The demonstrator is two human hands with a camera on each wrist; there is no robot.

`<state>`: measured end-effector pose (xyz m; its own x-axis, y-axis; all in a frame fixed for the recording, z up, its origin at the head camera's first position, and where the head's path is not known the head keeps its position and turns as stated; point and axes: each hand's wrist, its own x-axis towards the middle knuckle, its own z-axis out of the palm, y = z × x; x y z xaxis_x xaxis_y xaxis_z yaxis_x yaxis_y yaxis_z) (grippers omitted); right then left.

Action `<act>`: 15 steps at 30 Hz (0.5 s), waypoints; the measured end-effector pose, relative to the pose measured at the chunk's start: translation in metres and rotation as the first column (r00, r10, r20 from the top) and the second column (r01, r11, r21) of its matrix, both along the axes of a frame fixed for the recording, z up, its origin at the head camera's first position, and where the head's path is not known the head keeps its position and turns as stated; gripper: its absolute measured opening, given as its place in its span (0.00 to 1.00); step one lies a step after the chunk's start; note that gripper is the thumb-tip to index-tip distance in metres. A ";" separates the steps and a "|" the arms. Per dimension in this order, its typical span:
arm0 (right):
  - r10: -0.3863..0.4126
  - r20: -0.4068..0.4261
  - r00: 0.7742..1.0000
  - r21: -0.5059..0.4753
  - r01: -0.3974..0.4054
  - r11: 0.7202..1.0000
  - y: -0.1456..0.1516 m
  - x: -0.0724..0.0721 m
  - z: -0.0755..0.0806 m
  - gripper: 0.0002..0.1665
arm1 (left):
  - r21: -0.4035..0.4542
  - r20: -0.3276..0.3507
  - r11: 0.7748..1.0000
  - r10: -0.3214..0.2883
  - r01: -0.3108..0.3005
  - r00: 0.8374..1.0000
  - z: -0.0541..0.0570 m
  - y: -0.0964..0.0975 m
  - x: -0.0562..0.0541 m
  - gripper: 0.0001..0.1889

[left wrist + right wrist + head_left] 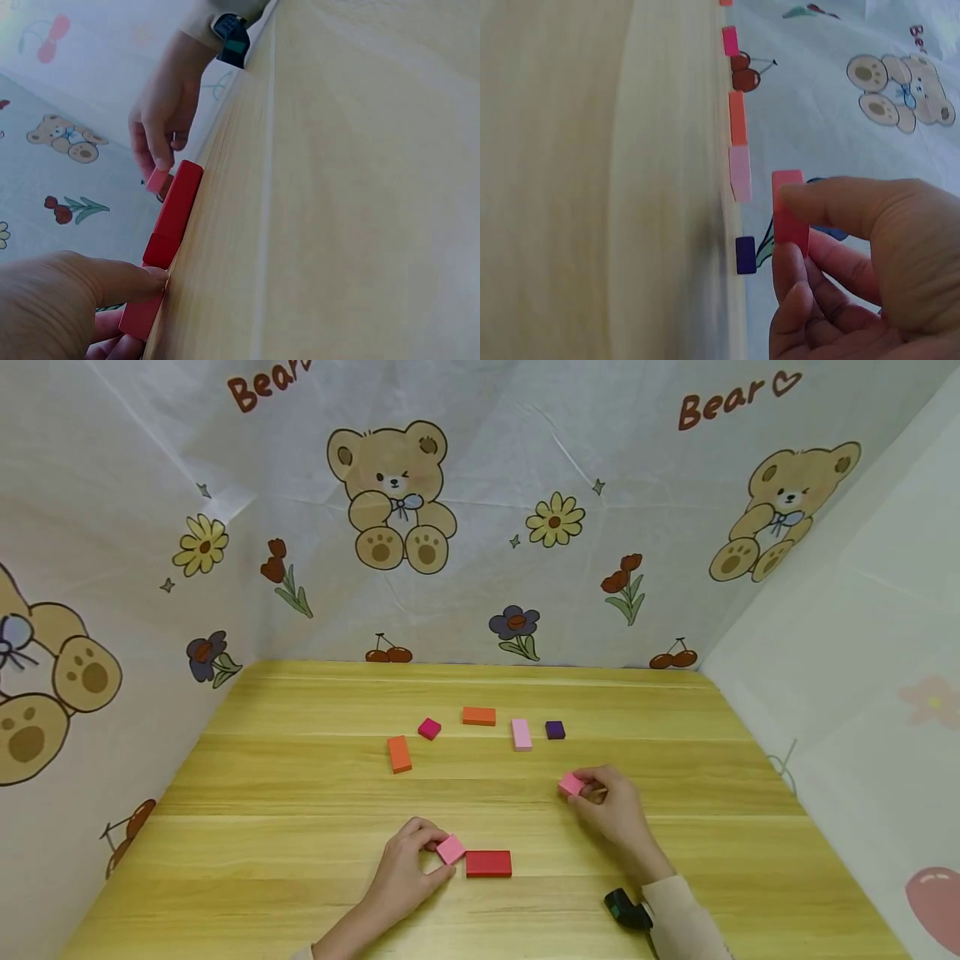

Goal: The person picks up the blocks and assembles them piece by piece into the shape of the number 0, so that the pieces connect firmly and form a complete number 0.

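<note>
My left hand [405, 867] pinches a small pink block [451, 849] between thumb and fingers on the table. The block's corner is beside the left end of a longer red block [488, 863], which lies flat. In the left wrist view the thumb presses on the held block [142, 319], close against the red block [174, 214]. My right hand [617, 808] grips another small pink block [571, 784] by its edges. The right wrist view shows that pink block [789, 214] between thumb and fingers, apart from the tabletop.
Farther back lie an orange block [400, 754], a magenta block [430, 728], a second orange block [478, 717], a light pink block [521, 735] and a dark purple block [555, 730]. A bear-printed sheet [465, 610] walls the wooden table [300, 718]. A black device [628, 911] sits at the right wrist.
</note>
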<state>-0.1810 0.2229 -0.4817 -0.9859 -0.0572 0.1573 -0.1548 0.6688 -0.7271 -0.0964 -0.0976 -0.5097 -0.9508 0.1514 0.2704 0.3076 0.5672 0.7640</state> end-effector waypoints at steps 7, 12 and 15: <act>0.101 0.006 0.995 -0.007 -0.101 0.995 -0.021 0.019 0.007 0.18 | -0.001 -0.007 1.000 0.001 -0.001 1.000 0.001 0.000 0.000 0.18; 0.176 0.029 0.984 -0.006 -0.176 0.984 -0.034 0.030 0.008 0.18 | -0.006 -0.012 1.000 0.004 -0.004 1.000 0.000 0.001 0.000 0.18; 0.231 0.024 0.973 -0.003 -0.231 0.973 -0.039 0.035 0.009 0.18 | -0.006 -0.016 1.000 0.005 -0.005 1.000 0.000 0.001 0.000 0.18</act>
